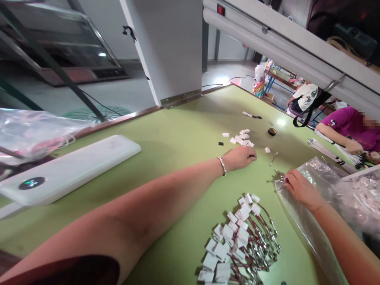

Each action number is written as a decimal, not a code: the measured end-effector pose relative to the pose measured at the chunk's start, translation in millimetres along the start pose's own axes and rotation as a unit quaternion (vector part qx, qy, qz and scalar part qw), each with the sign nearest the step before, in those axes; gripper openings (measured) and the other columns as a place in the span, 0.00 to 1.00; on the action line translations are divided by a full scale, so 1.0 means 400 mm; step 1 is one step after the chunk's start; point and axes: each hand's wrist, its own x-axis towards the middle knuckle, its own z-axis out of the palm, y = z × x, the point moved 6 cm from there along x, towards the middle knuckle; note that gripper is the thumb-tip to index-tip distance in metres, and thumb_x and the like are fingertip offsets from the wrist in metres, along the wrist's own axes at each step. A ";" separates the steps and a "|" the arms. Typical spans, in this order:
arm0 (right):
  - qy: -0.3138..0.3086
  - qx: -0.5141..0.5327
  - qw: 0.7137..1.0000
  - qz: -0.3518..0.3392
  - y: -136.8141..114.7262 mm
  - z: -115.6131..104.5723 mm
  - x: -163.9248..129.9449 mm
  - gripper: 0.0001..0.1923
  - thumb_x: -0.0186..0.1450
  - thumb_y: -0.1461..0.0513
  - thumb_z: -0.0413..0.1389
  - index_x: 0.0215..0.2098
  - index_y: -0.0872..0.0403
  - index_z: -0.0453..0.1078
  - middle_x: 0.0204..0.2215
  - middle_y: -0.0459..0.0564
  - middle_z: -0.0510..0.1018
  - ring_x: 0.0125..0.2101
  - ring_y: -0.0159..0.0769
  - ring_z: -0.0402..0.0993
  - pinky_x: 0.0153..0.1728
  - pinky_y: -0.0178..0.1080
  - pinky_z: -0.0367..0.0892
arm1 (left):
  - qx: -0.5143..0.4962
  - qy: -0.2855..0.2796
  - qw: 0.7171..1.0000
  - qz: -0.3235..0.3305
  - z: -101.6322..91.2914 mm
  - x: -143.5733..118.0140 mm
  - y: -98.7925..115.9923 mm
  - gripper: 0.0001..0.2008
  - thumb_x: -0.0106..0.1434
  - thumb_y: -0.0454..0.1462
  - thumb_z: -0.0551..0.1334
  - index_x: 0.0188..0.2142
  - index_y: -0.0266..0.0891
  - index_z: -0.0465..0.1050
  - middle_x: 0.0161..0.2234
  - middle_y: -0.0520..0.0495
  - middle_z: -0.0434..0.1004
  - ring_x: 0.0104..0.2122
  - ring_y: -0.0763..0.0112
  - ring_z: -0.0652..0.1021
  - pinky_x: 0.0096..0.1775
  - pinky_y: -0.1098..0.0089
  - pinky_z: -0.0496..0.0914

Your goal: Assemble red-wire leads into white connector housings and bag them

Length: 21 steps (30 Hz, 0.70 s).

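Reaching far out over the flat green counter [178, 150], the left hand [239, 157] rests with its fingers curled down, right beside a small heap of little white plastic pieces [242, 137]. Its fingertips touch the counter near the heap. I cannot tell if its grip has a piece inside, because the fingers hide it. A thin silver bracelet [221, 165] sits on that wrist.

The right hand [299, 189] lies on the edge of a clear crinkly plastic bag [299, 221]. Its fingers are bent and pinch the bag's open end, so its grip is closed on the bag. A small shiny metal pin [273, 158] lies on the counter between the two hands, and one more white piece [267, 150] is just beside it.

Closer to the person is a big pile of white tags tied to dark red wires with silver metal clips [240, 241]. It is apart from both hands.

A long white plastic box with a round dark button [68, 170] lies on the left side of the counter. A small black roll of tape [272, 131] sits farther back. Another person in a purple shirt [353, 126] works at the far right with a bundle of thin white sticks [335, 152].
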 end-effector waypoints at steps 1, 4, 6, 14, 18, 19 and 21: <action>0.009 -0.020 1.000 -0.018 -0.006 0.003 -0.008 0.13 0.70 0.60 0.45 0.38 0.57 0.69 0.35 0.56 0.72 0.31 0.37 0.70 0.32 0.37 0.65 | -0.001 -0.001 1.000 0.001 0.000 0.000 0.000 0.11 0.64 0.36 0.55 0.35 0.37 0.76 0.37 0.46 0.78 0.37 0.67 0.75 0.40 0.70 0.67; -0.003 -0.031 0.999 -0.033 -0.021 0.017 -0.034 0.15 0.69 0.57 0.45 0.36 0.56 0.70 0.32 0.55 0.74 0.28 0.36 0.69 0.28 0.37 0.61 | 0.000 -0.002 1.000 0.008 0.001 -0.001 0.004 0.11 0.64 0.35 0.55 0.34 0.37 0.76 0.36 0.46 0.78 0.37 0.67 0.75 0.41 0.70 0.67; -0.032 0.009 0.999 0.024 -0.014 0.023 -0.048 0.16 0.68 0.53 0.46 0.34 0.54 0.70 0.29 0.54 0.74 0.28 0.37 0.69 0.28 0.37 0.59 | 0.005 -0.002 1.000 0.016 0.001 -0.002 0.007 0.11 0.64 0.35 0.54 0.34 0.37 0.76 0.36 0.46 0.78 0.37 0.67 0.75 0.41 0.70 0.67; -0.019 0.071 0.965 0.250 0.061 -0.032 0.009 0.26 0.72 0.52 0.29 0.37 0.53 0.65 0.26 0.50 0.74 0.25 0.36 0.70 0.26 0.35 0.57 | 0.019 -0.003 1.000 0.022 0.007 0.003 0.001 0.11 0.64 0.36 0.54 0.35 0.37 0.76 0.37 0.45 0.78 0.37 0.66 0.75 0.41 0.69 0.68; -0.061 0.092 0.960 0.256 0.071 -0.001 0.078 0.17 0.68 0.50 0.44 0.31 0.51 0.63 0.23 0.47 0.72 0.23 0.34 0.65 0.25 0.35 0.52 | 0.015 -0.005 1.000 0.017 0.007 0.003 -0.003 0.11 0.64 0.35 0.54 0.35 0.37 0.76 0.37 0.46 0.78 0.38 0.67 0.75 0.42 0.70 0.67; -0.076 0.098 0.960 0.252 0.071 0.014 0.087 0.15 0.65 0.50 0.50 0.29 0.51 0.62 0.22 0.46 0.70 0.22 0.34 0.64 0.24 0.35 0.50 | 0.013 -0.006 1.000 0.016 0.007 0.002 -0.003 0.11 0.64 0.35 0.54 0.35 0.38 0.76 0.37 0.46 0.78 0.38 0.67 0.75 0.42 0.70 0.67; -0.098 0.112 0.958 0.246 0.073 0.042 0.093 0.14 0.61 0.53 0.56 0.25 0.51 0.59 0.20 0.45 0.68 0.21 0.33 0.60 0.24 0.35 0.48 | 0.013 -0.009 1.000 0.014 0.008 0.002 -0.004 0.11 0.63 0.35 0.55 0.35 0.38 0.77 0.38 0.46 0.78 0.38 0.67 0.75 0.42 0.70 0.67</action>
